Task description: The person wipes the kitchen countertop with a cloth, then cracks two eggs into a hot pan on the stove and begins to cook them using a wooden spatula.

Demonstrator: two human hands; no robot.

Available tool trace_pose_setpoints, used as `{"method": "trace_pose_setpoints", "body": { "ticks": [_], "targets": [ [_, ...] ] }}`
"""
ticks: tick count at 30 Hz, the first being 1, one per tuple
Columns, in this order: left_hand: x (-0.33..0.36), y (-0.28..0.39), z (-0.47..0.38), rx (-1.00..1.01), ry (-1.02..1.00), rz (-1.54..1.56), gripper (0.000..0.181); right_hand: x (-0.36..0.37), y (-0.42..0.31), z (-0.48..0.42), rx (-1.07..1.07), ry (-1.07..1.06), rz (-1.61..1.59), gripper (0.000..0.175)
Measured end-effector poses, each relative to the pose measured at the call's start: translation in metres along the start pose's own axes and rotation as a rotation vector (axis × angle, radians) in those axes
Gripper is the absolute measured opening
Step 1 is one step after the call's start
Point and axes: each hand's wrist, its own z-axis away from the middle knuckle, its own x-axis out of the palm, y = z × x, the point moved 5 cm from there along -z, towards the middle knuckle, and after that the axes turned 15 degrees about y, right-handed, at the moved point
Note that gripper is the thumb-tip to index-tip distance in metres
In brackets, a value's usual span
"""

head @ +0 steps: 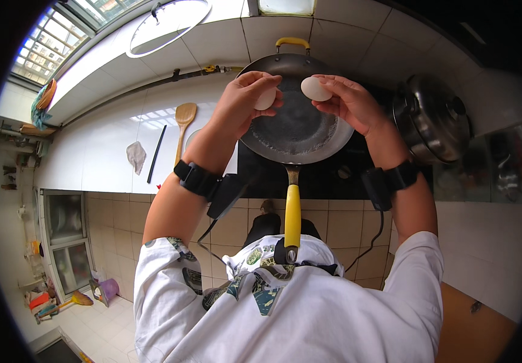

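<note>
My left hand [253, 93] is closed around a pale egg [266, 99], which its fingers partly cover. In my right hand [345, 97] a second white egg [316, 89] is pinched between thumb and fingers, its rounded end facing the first egg. Both hands are above a large wok [295, 136] with a small gap between the two eggs. Clear liquid [293, 120] with bubbles along its edge lies in the wok. The wok's long yellow handle [292, 213] points towards my body, and a yellow loop handle [293, 41] sits on its far rim.
Left of the wok, a wooden spatula [185, 115], a black stick [157, 154] and a grey cloth [136, 157] lie on the white counter [106, 136]. A lidded steel pot [431, 120] stands at the right. A glass lid [170, 27] is by the tiled wall.
</note>
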Motion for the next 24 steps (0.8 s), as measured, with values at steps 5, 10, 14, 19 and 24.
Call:
{"method": "trace_pose_setpoints", "body": {
  "ticks": [5, 10, 14, 19, 24],
  "targets": [
    [0.013, -0.013, -0.026, 0.039, -0.015, -0.259, 0.029, 0.001, 0.01, -0.017, 0.021, 0.063, 0.103, 0.039],
    [0.023, -0.019, -0.034, 0.042, -0.118, -0.358, 0.045, -0.004, 0.022, -0.026, 0.052, 0.065, 0.18, 0.04],
    [0.029, -0.02, -0.039, 0.02, -0.163, -0.499, 0.045, -0.004, 0.028, -0.03, 0.066, 0.052, 0.168, 0.039],
    [0.034, -0.022, -0.046, 0.013, -0.157, -0.578, 0.046, -0.003, 0.03, -0.033, 0.059, 0.069, 0.197, 0.04],
    [0.036, -0.025, -0.05, 0.01, -0.137, -0.64, 0.045, -0.003, 0.034, -0.036, 0.103, 0.049, 0.231, 0.038]
  ]
}}
